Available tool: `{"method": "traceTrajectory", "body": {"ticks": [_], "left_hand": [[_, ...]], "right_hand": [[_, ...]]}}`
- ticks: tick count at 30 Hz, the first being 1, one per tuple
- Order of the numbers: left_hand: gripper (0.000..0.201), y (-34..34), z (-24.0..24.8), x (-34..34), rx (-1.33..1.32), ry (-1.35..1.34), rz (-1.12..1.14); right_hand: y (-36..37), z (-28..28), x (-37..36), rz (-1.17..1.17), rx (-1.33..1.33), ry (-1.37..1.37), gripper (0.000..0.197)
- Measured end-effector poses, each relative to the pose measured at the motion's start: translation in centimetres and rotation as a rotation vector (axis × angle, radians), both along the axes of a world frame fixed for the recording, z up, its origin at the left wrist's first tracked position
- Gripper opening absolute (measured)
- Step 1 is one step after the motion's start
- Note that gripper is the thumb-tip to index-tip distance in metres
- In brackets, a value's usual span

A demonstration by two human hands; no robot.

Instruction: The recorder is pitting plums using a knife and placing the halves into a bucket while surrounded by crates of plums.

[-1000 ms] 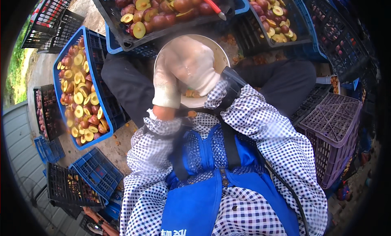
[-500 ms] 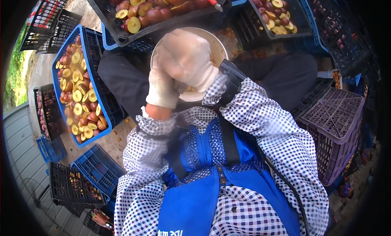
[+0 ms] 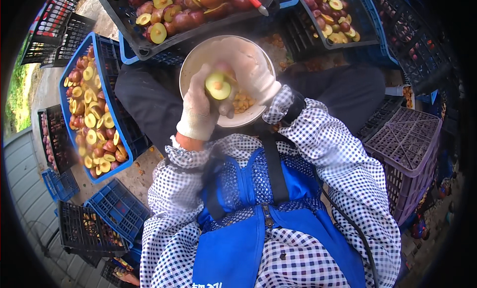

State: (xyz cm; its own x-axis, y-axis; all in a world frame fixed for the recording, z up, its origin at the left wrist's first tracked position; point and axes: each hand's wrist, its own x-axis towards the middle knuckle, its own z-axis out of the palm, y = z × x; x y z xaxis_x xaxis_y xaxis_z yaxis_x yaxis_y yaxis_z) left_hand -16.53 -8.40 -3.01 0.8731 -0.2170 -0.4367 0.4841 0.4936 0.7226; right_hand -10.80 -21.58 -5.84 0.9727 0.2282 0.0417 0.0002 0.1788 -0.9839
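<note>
My left hand point(image 3: 196, 104), in a cream knitted glove, is closed on a halved plum point(image 3: 217, 86). Its pale green cut face is turned up with the pit in the middle. Just beyond it, a reddish blur may be more of the fruit. My right hand point(image 3: 256, 72), gloved too, is close by on the right; motion smears its fingers, and what they hold, if anything, is unclear. Both hands are over a white bowl point(image 3: 185, 74) between my legs, with brownish pits point(image 3: 243, 102) lying in it.
Ahead, a black crate point(image 3: 144, 52) holds plums, with a red-handled tool point(image 3: 253, 1) over them. A blue crate point(image 3: 131, 156) of halved plums stands left, another black crate point(image 3: 348, 43) ahead right. A purple crate point(image 3: 405, 139) sits right; blue crates point(image 3: 119, 208) lie lower left.
My hands were pressed together, hiding the fruit. Now they have parted: my right hand has moved right, and the plum's cut face shows in my left hand.
</note>
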Motion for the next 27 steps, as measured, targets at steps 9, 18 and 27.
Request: {"method": "traceTrajectory", "body": {"ticks": [9,18,27], "left_hand": [[0.052,0.8,-0.1,-1.5,-0.236,0.184,0.100],[0.036,12.0,4.1,-5.1,0.174,-0.075,0.587],[0.031,30.7,-2.4,-7.7,2.133,-0.020,0.646]], "right_hand": [[1.5,2.7,-1.5,0.084,0.134,0.448,0.037],[-0.9,2.5,-1.7,0.085,-0.166,0.204,0.029],[-4.6,2.3,6.3,-0.394,-0.783,-0.375,0.021]]}}
